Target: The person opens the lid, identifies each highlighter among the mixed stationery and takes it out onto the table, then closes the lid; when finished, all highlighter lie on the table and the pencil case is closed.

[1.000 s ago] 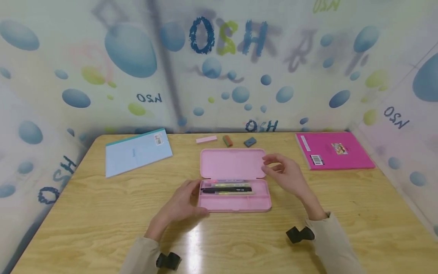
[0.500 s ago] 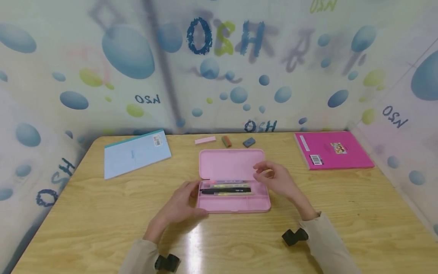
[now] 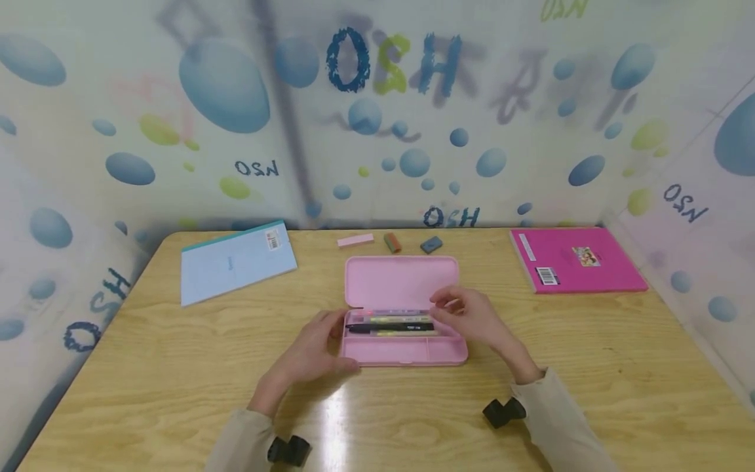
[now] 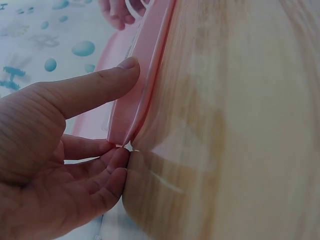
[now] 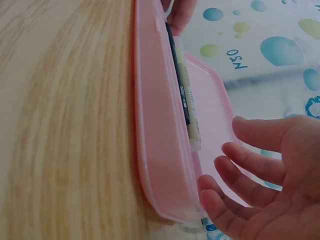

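A pink pencil case (image 3: 383, 350) lies on the table with its lid (image 3: 401, 282) folded back, away from the person. Several pens fill its rear compartment, among them a black pen (image 3: 394, 327); the front compartments hold nothing. My left hand (image 3: 309, 347) grips the case's left end, thumb (image 4: 120, 75) on the front wall and fingertips at the end corner in the left wrist view. Over the right end of the pens hovers my right hand (image 3: 472, 318), its fingers loosely bent. Nothing is between those fingers in the right wrist view, and they overlap the case's rim there.
Behind the case lie a pink strip-shaped piece (image 3: 356, 240), an orange-and-green eraser (image 3: 392, 242) and a dark blue eraser (image 3: 431, 244). A light blue notebook (image 3: 238, 265) is at the left, a magenta notebook (image 3: 578, 259) at the right. A patterned wall borders the table's back.
My right hand has moved left and nearer, from the lid's right edge to above the right ends of the pens. The left hand keeps its hold on the pencil case.
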The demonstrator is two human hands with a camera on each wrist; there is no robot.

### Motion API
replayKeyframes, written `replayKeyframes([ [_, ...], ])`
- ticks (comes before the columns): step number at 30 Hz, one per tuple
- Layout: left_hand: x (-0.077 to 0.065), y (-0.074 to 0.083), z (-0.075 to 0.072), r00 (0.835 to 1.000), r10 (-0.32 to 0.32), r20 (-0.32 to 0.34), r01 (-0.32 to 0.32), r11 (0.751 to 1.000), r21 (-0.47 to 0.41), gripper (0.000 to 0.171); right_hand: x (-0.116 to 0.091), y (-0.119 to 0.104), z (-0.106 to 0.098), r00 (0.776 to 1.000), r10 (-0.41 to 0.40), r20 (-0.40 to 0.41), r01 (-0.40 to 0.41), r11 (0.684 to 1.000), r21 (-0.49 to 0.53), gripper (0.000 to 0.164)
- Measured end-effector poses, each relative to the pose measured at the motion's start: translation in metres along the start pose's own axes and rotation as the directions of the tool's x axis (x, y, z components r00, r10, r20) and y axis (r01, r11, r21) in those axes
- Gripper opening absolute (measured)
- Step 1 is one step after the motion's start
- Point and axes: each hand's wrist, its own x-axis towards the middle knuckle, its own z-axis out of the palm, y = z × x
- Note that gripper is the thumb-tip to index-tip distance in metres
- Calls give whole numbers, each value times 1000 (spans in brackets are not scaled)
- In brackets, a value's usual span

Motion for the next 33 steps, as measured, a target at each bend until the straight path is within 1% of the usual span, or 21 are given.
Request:
replayKeyframes([
  [4,0,0,0,1000,5,0,-5,1000,5,84,-1,-1,2,1000,-7,14,8,998,-61,18],
  [7,1,0,0,1000,-2,2,2,1000,4,84,-1,0,3,999,-4,32,7,996,-91,17],
  [14,1,0,0,1000,-8,1,8,1000,7,84,-1,0,6,996,-29,87,43,985,-168,16],
  [17,1,-1,0,1000,-12,3,12,1000,6,84,-1,-1,6,995,-24,97,43,980,-196,16],
  [24,1,-1,1,1000,-6,6,6,1000,-12,85,-1,-3,8,995,-2,98,23,977,-214,15],
  [29,0,-1,2,1000,-11,27,12,999,-37,95,-2,-4,9,996,7,91,12,979,-205,14],
  [33,1,0,3,999,-25,28,26,999,-24,98,-2,-4,10,997,7,77,9,977,-215,13],
])
